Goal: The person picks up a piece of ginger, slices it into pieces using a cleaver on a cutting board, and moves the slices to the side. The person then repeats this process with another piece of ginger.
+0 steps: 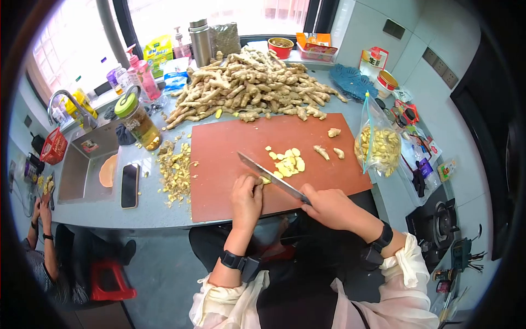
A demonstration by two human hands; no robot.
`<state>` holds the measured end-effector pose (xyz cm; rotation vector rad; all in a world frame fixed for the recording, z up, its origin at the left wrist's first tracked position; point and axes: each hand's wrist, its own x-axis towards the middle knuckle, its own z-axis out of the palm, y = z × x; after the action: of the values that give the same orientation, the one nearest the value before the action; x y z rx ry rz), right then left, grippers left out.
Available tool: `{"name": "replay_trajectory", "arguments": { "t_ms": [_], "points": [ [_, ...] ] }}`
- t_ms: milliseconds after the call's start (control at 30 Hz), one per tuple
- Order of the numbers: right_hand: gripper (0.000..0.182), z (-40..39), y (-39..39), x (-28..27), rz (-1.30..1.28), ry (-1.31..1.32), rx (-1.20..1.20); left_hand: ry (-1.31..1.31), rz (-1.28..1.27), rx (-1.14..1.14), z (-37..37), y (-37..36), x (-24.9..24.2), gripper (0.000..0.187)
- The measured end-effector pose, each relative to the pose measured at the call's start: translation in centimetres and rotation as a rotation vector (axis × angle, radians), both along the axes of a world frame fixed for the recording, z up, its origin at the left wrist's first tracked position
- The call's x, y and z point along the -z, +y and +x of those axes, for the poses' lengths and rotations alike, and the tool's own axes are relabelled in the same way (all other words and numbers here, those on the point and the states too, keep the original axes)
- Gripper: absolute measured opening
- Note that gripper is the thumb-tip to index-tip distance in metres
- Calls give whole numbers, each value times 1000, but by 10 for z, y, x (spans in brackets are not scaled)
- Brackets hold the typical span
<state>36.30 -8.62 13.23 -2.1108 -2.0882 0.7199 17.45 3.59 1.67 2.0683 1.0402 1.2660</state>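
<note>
My right hand (327,206) is wrapped round the handle of a kitchen knife (274,179), whose blade slants up and left over the red-brown cutting board (230,143). Close to the blade's left side, my left hand (246,196) has its fingers curled on a piece of ginger (265,180), mostly hidden by them. Pale yellow ginger slices (289,163) lie just beyond the blade. Small ginger pieces (321,152) rest on the board's right part. A large heap of whole ginger (252,85) rises behind the board.
Ginger scraps (174,172) and a phone (130,186) lie left of the board, near a green-lidded jar (138,122) and the sink (82,181). A zip bag of sliced ginger (378,148) stands at the right edge. Another person's hands (42,211) are at far left.
</note>
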Motion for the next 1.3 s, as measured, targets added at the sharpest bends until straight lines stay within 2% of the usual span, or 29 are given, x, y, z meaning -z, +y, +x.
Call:
{"name": "replay_trajectory", "arguments": {
  "t_ms": [67, 133, 267, 367, 400, 500, 667, 833, 1300],
  "points": [
    [25, -8, 9, 0, -15, -52, -6, 18, -4, 6, 0, -1, -1, 8],
    [23, -14, 26, 14, 92, -57, -55, -2, -15, 10, -1, -1, -2, 9],
    [25, -18, 51, 16, 76, -26, -31, 33, -8, -5, -2, -1, -4, 10],
    [35, 4, 44, 22, 105, 149, 64, 16, 12, -9, -2, -2, -4, 11],
    [35, 10, 38, 19, 101, 151, 57, 18, 8, -16, -2, -2, -5, 11],
    [35, 25, 24, 14, 89, 339, 234, 12, 33, -18, -1, -2, -7, 12],
    [32, 19, 9, -12, 103, 359, 171, 1, -46, -37, -1, -6, -9, 11],
    [32, 11, 11, -13, 91, 183, 12, 18, -41, -54, -2, -4, -4, 11],
    [28, 0, 18, -22, 51, 16, -30, -24, -45, -39, -1, -1, -3, 10]
  ]
}}
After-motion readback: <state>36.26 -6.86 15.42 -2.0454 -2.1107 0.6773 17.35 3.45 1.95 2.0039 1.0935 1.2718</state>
